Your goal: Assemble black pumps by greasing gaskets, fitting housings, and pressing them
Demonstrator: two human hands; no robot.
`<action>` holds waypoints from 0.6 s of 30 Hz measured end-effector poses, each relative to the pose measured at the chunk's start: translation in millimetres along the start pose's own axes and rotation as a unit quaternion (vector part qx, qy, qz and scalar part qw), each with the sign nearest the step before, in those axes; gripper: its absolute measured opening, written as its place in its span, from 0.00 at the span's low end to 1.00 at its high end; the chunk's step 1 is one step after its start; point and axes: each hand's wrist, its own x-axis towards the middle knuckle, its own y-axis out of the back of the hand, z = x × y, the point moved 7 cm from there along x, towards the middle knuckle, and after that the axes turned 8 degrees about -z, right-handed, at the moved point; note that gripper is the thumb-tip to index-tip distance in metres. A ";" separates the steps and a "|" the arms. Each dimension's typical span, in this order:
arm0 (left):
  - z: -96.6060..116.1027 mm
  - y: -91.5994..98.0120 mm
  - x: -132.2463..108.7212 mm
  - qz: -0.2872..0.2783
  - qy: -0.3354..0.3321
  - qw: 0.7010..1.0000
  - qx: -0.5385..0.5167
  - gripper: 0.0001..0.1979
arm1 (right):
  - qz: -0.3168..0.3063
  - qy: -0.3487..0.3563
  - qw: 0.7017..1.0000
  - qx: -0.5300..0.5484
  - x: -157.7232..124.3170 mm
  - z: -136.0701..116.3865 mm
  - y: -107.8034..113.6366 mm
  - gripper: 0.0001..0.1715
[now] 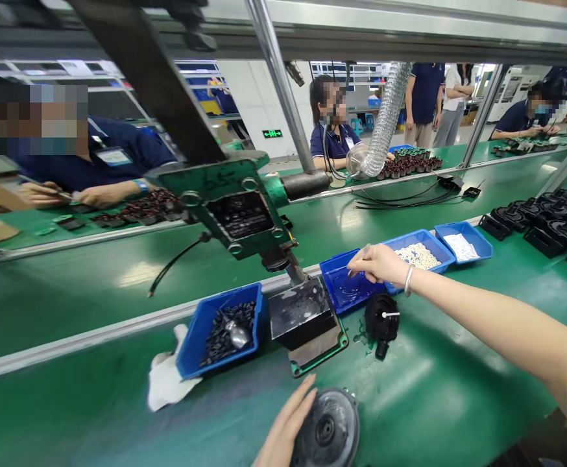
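Observation:
My left hand (283, 425) rests against the rim of a round black rubber-and-plastic housing (327, 428) at the bottom of the view and seems to grip it. My right hand (378, 264) hangs over a shallow blue tray (346, 288), pinching a thin grey rod (356, 264) whose tip points into the tray. Below that hand, a black pump-like part (381, 323) with a white swab stick in its top stands on the green belt, apart from both hands. A bangle circles my right wrist.
A green bench press (237, 217) stands left of the black part, over a black block (303, 311). Blue trays hold black pieces (220, 334), white beads (417, 254) and white paper (463, 243). A white cloth (167, 370) lies left. Black parts crowd the right; co-workers sit beyond.

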 end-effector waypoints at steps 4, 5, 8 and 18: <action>12.4 -11.4 -9.7 -0.015 0.011 1.000 -0.022 0.40 | 0.021 0.020 0.993 0.115 -19.0 -7.3 11.6 0.23; 15.9 -11.7 -14.1 -0.019 0.014 0.999 -0.025 0.43 | 0.022 0.018 0.991 0.134 -24.8 -7.9 13.4 0.24; 21.4 -13.4 -26.4 -0.026 0.041 0.999 -0.024 0.48 | 0.025 0.013 0.986 0.167 -40.4 -7.4 17.0 0.24; 15.7 -17.2 -33.0 -0.017 0.071 0.997 -0.037 0.49 | 0.099 -0.017 0.970 0.219 -44.3 16.4 21.9 0.29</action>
